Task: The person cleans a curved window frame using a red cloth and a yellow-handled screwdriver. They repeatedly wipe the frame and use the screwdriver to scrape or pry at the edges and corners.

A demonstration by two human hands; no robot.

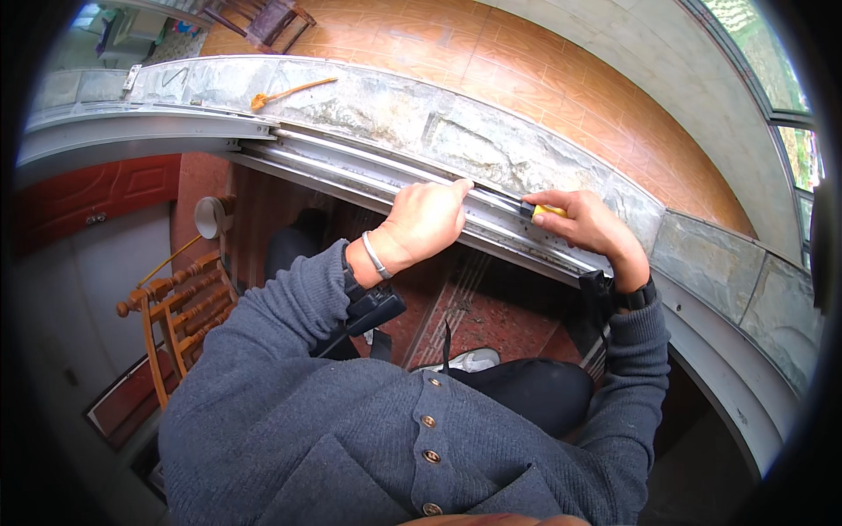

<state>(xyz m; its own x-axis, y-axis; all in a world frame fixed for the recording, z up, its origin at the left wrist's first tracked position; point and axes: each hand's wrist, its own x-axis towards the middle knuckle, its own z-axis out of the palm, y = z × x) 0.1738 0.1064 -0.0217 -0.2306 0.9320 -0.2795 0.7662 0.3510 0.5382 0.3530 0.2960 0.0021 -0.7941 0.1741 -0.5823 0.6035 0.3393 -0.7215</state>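
Observation:
My right hand [587, 225] grips the yellow and black handle of a screwdriver [548, 211]. Its metal shaft points left along the aluminium window track [355, 176], near the track's far edge. My left hand [431, 217] rests over the track with curled fingers, its thumb and forefinger beside the far rail close to the screwdriver's tip; whether it pinches something there is hidden. Dirt lies in the grooves of the track. Beyond it, a small brush-like tool with an orange-brown stick handle [296, 91] lies on the grey stone sill [388, 108].
A sliding window frame [145, 129] stands in the track at the left. A turned-wood chair [191, 309] is at the lower left, near a red panelled door [99, 197]. Past the sill are a wood-look floor [427, 39] and a dark wooden chair [276, 23].

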